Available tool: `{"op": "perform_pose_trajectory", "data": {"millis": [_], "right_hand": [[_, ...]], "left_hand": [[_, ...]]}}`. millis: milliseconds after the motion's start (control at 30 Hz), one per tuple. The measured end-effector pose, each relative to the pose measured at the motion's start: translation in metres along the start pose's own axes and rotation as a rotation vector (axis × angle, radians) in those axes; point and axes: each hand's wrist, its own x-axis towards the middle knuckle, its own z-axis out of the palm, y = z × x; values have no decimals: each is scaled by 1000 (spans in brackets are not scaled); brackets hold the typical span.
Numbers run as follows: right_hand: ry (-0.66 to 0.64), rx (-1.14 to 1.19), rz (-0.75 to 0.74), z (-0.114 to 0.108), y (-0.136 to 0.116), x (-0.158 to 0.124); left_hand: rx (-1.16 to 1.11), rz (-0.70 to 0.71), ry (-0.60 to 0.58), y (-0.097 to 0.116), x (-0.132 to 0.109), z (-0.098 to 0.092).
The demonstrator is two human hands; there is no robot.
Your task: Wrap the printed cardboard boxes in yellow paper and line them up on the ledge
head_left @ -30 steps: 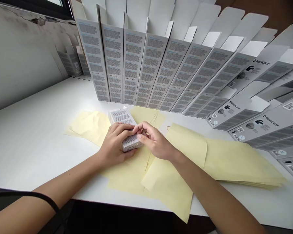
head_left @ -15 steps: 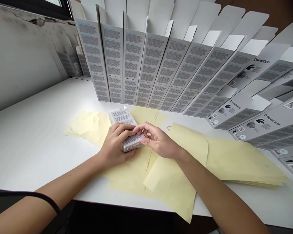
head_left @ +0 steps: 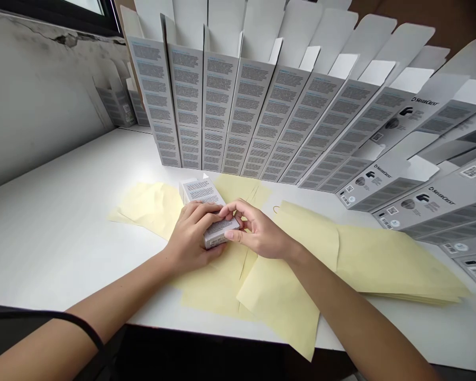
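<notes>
At the far left of the worktop (head_left: pixel 63 238), a few grey cartons (head_left: pixel 115 103) stand against the stained wall (head_left: pixel 35 100). Toward the front, a sheet of pale yellow paper (head_left: pixel 150 209) lies flat, and more of it runs under both hands. The left hand (head_left: pixel 190 238) curls over a small grey carton (head_left: pixel 212 211), its fingers closed across the carton's face and firmly holding it. The carton sits over the yellow paper near the middle of the worktop, though whether it touches the paper is hidden. Since the earlier frame, its near end has swung rightward, toward the right hand (head_left: pixel 259 233). That hand's fingers have moved onto the carton's right end, lightly pinching it with the thumb below, the hand half open. Behind them, a long row of upright flattened cartons (head_left: pixel 222 106) stands along the back edge. At the right, a stack of yellow sheets (head_left: pixel 396 264) lies near flattened SilverCrest cartons (head_left: pixel 432 198).
</notes>
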Motion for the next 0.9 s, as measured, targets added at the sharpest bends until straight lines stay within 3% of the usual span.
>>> {"op": "perform_pose_trajectory", "data": {"millis": [100, 200, 267, 333, 400, 467, 533, 600, 767, 900], "right_hand": [[23, -28, -18, -2, -3, 2], [229, -174, 72, 2, -6, 8], [284, -285, 168, 6, -9, 12], [206, -366, 248, 9, -14, 16], [110, -426, 307, 12, -19, 18], [72, -463, 336, 14, -23, 19], [85, -462, 330, 17, -26, 18], [126, -444, 331, 22, -28, 13], [298, -297, 171, 37, -35, -14], [431, -215, 10, 32, -48, -43]], "left_hand": [[26, 20, -10, 3, -1, -2], [10, -24, 60, 9, -3, -8], [9, -204, 187, 11, -4, -12], [1, -502, 248, 10, -4, -17], [-14, -780, 159, 7, -4, -21], [-9, -921, 9, 2, -3, -24], [13, -943, -95, 0, -2, -26], [14, -906, -123, 0, 0, -27], [-149, -854, 44, 21, 6, -30], [-139, -727, 148, 44, 20, -27]]}}
